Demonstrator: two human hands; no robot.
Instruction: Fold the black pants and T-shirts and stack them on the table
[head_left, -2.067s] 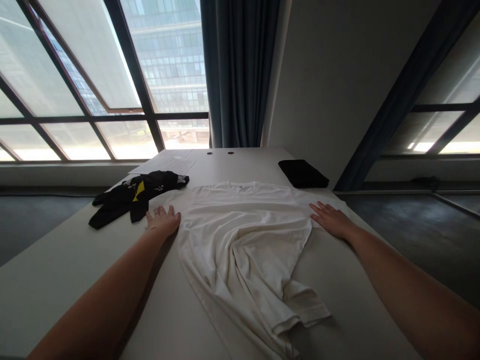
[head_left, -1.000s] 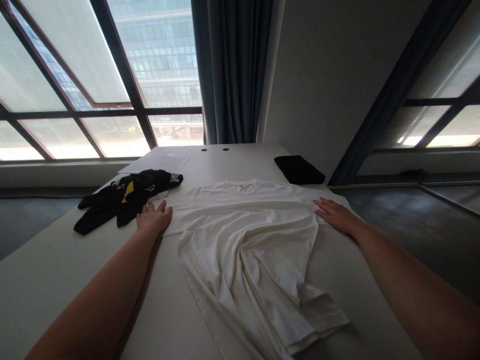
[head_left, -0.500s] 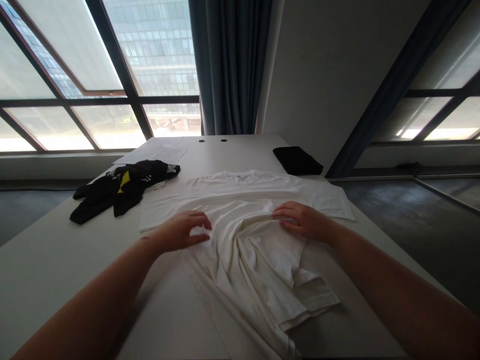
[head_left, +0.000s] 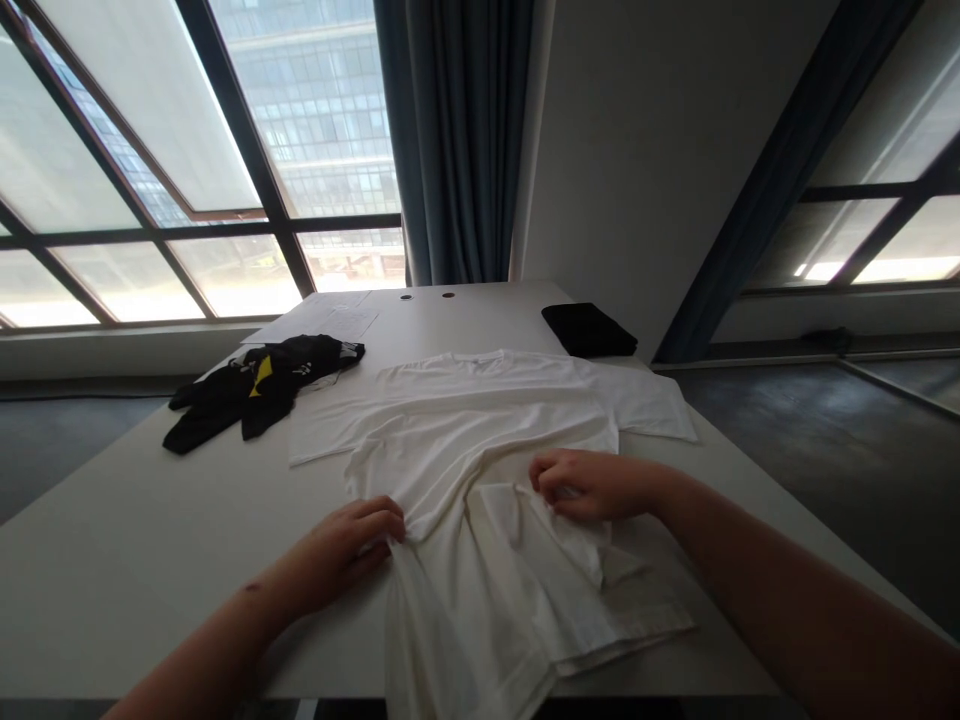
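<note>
A white T-shirt (head_left: pixel 480 415) lies across the table with its collar at the far side and both sleeves spread out. Its lower body is creased, and part of the hem hangs over the near table edge. My left hand (head_left: pixel 352 550) pinches the shirt's left side, pulling the cloth into folds. On the right of the body, my right hand (head_left: pixel 581 485) is closed on the fabric, with fingertips curled into it. Thumb and fingers of both hands are partly hidden by the hands themselves.
A crumpled black garment with a yellow patch (head_left: pixel 266 385) lies left of the shirt. At the back right sits a folded black cloth (head_left: pixel 590 328). Papers (head_left: pixel 322 315) lie at the far left of the white table (head_left: pixel 187 560), near the windows and a curtain (head_left: pixel 461 140).
Both hands have left the sleeves, moved inward and nearer to me, and closed on the shirt's lower body. The cloth between them has shifted, and its creases have changed.
</note>
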